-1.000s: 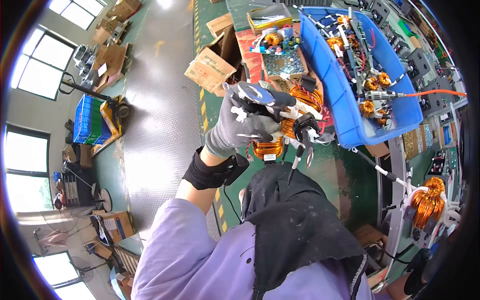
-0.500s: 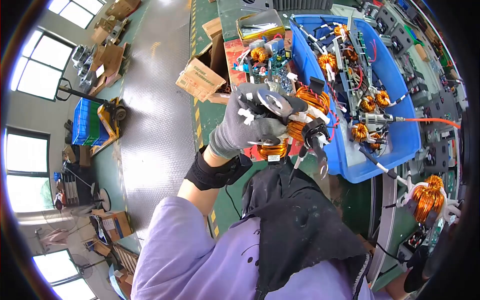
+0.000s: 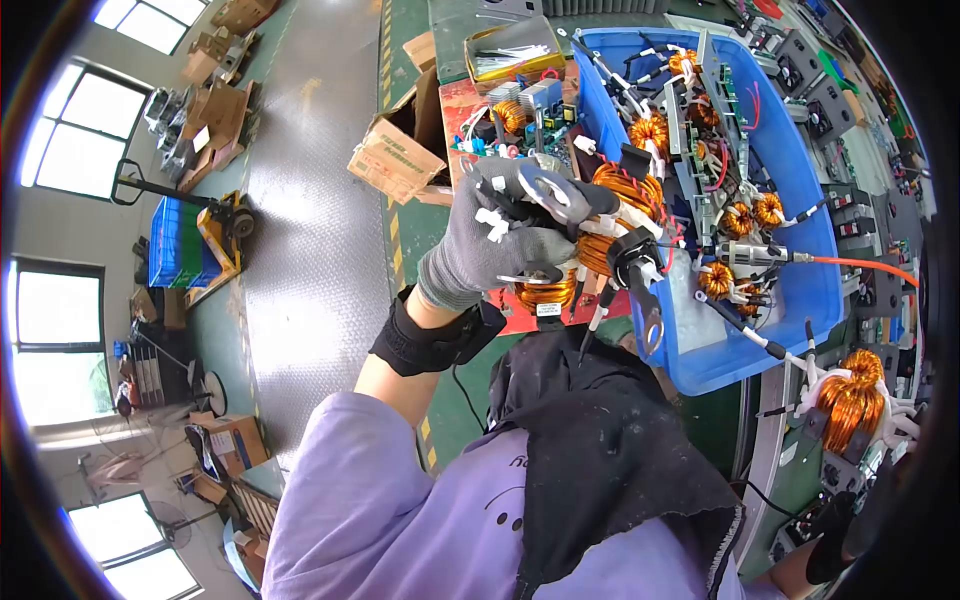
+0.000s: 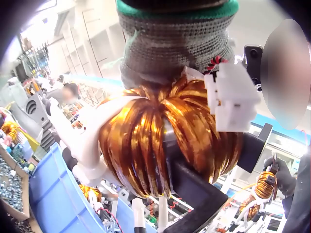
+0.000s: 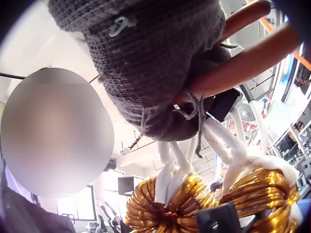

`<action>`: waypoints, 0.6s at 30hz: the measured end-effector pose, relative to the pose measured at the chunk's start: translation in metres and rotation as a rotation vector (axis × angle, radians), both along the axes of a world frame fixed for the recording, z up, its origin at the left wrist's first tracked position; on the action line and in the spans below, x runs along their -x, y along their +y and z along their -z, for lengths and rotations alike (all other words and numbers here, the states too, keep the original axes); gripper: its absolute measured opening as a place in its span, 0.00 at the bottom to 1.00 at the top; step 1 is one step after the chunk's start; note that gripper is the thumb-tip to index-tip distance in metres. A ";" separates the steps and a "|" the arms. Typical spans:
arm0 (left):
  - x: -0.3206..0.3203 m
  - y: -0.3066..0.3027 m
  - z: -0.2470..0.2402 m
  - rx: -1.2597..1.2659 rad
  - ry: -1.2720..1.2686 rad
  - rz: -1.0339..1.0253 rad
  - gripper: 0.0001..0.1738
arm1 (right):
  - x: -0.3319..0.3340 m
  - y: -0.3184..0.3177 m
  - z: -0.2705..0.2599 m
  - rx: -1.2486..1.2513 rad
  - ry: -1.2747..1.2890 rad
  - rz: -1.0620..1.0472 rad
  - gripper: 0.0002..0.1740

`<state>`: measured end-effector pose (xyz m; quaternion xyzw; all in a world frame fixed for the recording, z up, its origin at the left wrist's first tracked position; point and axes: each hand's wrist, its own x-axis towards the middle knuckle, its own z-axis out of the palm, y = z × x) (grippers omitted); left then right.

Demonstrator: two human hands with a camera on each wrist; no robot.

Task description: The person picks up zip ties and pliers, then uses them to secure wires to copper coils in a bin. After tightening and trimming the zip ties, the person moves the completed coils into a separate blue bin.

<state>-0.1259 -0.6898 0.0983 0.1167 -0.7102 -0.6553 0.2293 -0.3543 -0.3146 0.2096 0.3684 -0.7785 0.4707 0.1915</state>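
In the head view my gloved left hand [image 3: 505, 240] grips a cluster of copper-wound coils [image 3: 605, 250] by its leads. Black leads with metal ring terminals [image 3: 550, 190] stick out over the glove. The left wrist view has one thick coil [image 4: 138, 145] below the glove, with a white connector [image 4: 235, 97] beside it. My right hand [image 5: 150, 73], in a dark glove with bare fingers [image 5: 243, 73], holds the white leads of another pair of copper coils [image 5: 167, 208]. That pair [image 3: 852, 400] hangs at the far right in the head view.
A blue bin [image 3: 710, 380] holding boards and small coils stands on a red-topped table [image 3: 470, 95]. A circuit board with a small coil [image 3: 508, 118] lies left of it. An air tool with an orange hose [image 3: 865, 262] crosses the bin. An open cardboard box [image 3: 395, 160] stands beside the table.
The bin and table have shifted left and down in the head view. The left hand and its coils stay nearly in place, now over the bin's left edge. Both hands keep their holds.
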 end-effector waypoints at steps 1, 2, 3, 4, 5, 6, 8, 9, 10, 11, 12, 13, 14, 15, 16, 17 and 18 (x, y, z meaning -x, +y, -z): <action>0.005 0.001 -0.001 -0.001 -0.001 -0.006 0.14 | 0.006 0.001 0.000 -0.012 0.002 -0.017 0.16; 0.010 0.003 -0.002 0.037 0.069 0.004 0.13 | 0.014 0.003 0.001 -0.023 0.005 -0.036 0.16; 0.016 0.005 -0.002 0.076 0.138 0.013 0.13 | 0.022 0.004 0.001 -0.035 0.008 -0.056 0.16; 0.020 0.008 -0.003 0.076 0.138 0.003 0.13 | 0.029 0.005 0.002 -0.047 0.011 -0.077 0.16; 0.025 0.010 -0.003 0.082 0.157 -0.004 0.12 | 0.036 0.007 0.002 -0.062 0.011 -0.098 0.16; 0.029 0.013 -0.004 0.088 0.174 -0.011 0.12 | 0.043 0.008 0.003 -0.076 0.010 -0.119 0.16; 0.037 0.029 -0.011 -0.015 0.235 -0.032 0.12 | 0.056 0.012 0.004 -0.101 0.011 -0.156 0.17; 0.042 0.034 -0.014 -0.115 0.303 -0.046 0.11 | 0.063 0.014 0.005 -0.110 0.017 -0.175 0.17; 0.045 0.032 -0.012 0.225 0.040 -0.136 0.10 | 0.069 0.016 0.006 -0.121 0.023 -0.192 0.17; 0.047 0.036 -0.013 0.223 0.046 -0.138 0.10 | 0.076 0.018 0.006 -0.134 0.032 -0.206 0.17; 0.051 0.044 -0.014 0.085 0.130 -0.161 0.08 | 0.081 0.023 0.004 -0.153 0.045 -0.211 0.17; 0.058 0.052 -0.016 -0.058 0.220 -0.172 0.07 | 0.088 0.030 -0.001 -0.176 0.065 -0.205 0.18; 0.065 0.057 -0.027 0.214 0.037 -0.255 0.08 | 0.094 0.038 -0.005 -0.200 0.087 -0.193 0.18; 0.072 0.057 -0.030 0.684 0.017 -0.214 0.08 | 0.090 0.039 -0.018 -0.225 0.106 -0.180 0.18; 0.083 0.064 -0.025 0.334 0.068 -0.151 0.09 | 0.093 0.031 -0.019 -0.386 0.228 -0.231 0.20; 0.093 0.070 -0.017 -0.013 0.107 -0.082 0.11 | 0.094 0.013 -0.016 -0.547 0.343 -0.284 0.21; 0.102 0.071 -0.011 0.029 0.081 -0.021 0.13 | 0.093 -0.003 -0.011 -0.602 0.347 -0.318 0.22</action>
